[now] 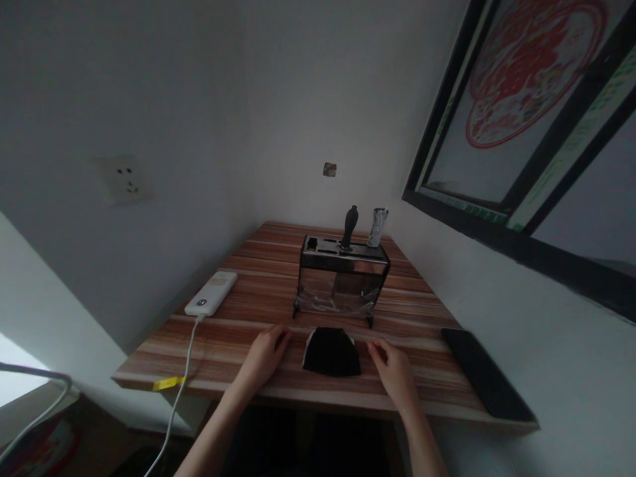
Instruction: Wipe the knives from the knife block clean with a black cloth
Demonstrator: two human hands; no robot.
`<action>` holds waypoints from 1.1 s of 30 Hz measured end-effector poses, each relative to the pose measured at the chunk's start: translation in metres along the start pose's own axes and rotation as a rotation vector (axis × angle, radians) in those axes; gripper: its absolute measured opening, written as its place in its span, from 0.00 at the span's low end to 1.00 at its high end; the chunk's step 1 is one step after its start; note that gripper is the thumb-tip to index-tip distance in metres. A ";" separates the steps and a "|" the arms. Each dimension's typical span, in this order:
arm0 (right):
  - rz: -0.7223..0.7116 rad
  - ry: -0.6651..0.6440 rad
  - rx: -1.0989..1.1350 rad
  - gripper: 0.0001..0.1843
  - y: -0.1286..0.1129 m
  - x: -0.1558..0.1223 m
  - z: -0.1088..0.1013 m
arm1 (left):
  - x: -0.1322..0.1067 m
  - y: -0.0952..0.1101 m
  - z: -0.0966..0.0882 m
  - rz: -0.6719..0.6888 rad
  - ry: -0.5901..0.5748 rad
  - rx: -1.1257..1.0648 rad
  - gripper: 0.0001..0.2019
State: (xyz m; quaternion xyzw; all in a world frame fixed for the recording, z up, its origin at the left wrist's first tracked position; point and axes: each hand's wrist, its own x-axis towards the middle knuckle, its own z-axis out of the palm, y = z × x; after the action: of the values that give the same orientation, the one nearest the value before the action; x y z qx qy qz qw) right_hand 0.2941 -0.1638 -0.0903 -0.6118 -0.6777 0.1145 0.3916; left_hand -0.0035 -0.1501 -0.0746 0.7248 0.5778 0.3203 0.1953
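A folded black cloth piece [332, 352] with pale edges lies near the table's front edge, between my two hands; its exact kind is unclear. To its left, my left hand [265, 352] rests by the tabletop with loosely bent fingers and a small gap at the thumb. On the other side is my right hand [395, 370], its thumb and fingers slightly apart. Neither hand touches the cloth, and no object shows in either. Just behind stands a knife block [342, 285] with clear sides and a black frame, holding a black-handled tool [350, 225] and a plastic-wrapped handle [377, 226].
A white power bank [212, 293] with a white cable [187, 361] lies on the left of the wood-grain table [248, 285]. A yellow tag [167, 383] is at the front edge. A black phone [484, 371] lies at the right edge, beside the wall.
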 end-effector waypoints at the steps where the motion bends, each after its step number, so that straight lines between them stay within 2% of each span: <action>1: 0.000 -0.003 0.003 0.23 0.000 0.000 0.000 | 0.000 0.000 0.000 0.009 0.005 0.000 0.10; 11: -0.017 0.025 0.081 0.23 -0.003 0.001 -0.001 | 0.001 0.002 0.002 -0.034 0.016 -0.029 0.11; 14: -0.057 0.040 0.122 0.23 -0.015 0.006 -0.009 | 0.003 0.006 0.007 -0.053 0.024 -0.071 0.11; 17: -0.110 0.070 0.147 0.22 -0.038 0.020 -0.027 | 0.004 0.014 0.015 -0.060 0.004 -0.107 0.10; 20: -0.254 0.169 0.153 0.16 -0.074 0.047 -0.055 | 0.004 0.020 0.021 -0.031 0.013 -0.070 0.09; 22: -0.409 0.249 0.114 0.12 -0.101 0.073 -0.074 | 0.003 0.022 0.022 -0.014 0.027 -0.038 0.08; 26: -0.782 0.330 -0.147 0.10 -0.143 0.132 -0.097 | 0.001 0.021 0.021 0.000 0.019 -0.052 0.07; 27: -0.879 0.313 -0.247 0.11 -0.150 0.147 -0.099 | 0.001 0.020 0.021 0.006 0.015 -0.060 0.07; 29: -1.058 0.197 -0.439 0.15 -0.159 0.174 -0.098 | 0.002 0.019 0.021 0.009 0.010 -0.066 0.07; 33: -1.197 0.039 -0.854 0.18 -0.166 0.205 -0.089 | 0.002 0.018 0.021 0.010 0.001 -0.040 0.08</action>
State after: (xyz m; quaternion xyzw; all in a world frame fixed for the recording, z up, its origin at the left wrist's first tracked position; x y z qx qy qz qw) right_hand 0.2428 -0.0413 0.1547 -0.2380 -0.8741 -0.4040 0.1267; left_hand 0.0242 -0.1507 -0.0779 0.7235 0.5678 0.3331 0.2079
